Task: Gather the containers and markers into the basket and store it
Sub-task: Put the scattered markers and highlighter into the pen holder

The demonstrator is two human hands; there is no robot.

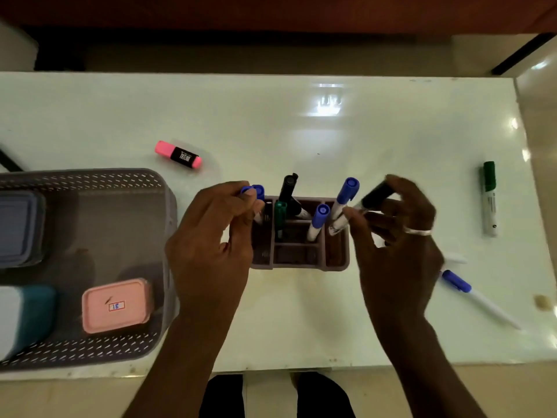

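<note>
Above a purple divided organizer [301, 260] at the middle of the white table [301, 122], the left hand [211, 236] pinches blue-capped markers [256, 191] at its fingertips. The right hand [398, 236], fingers curled, holds a black-capped marker [375, 196] angled down toward the organizer's right side. More markers stand upright in the compartments. To the left sits a grey basket [90, 179] holding lidded containers, a pink container [116, 306] among them. A pink highlighter [177, 154], a green marker [488, 197] and a blue pen [470, 294] lie loose on the table.
</note>
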